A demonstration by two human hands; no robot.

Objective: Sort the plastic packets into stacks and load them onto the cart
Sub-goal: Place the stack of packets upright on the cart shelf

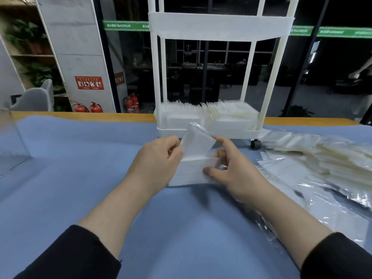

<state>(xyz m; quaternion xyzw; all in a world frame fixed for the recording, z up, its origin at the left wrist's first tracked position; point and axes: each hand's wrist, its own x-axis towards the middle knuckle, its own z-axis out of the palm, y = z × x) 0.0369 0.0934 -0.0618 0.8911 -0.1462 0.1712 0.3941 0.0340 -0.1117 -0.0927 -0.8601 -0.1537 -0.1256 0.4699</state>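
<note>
Before the cart (219,27), left hand (159,158) and right hand (231,168) pinch one tilted packet (198,144) over a stack (189,174).

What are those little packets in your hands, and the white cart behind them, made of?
The packet held up by the left hand and right hand looks like thin clear plastic film: glossy and see-through. The cart seems matte white plastic, though painted metal is possible.

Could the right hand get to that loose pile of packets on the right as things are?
Probably yes: the loose pile lies beside the right hand with nothing between them, but that hand now pinches the stack and would need to let go.
</note>
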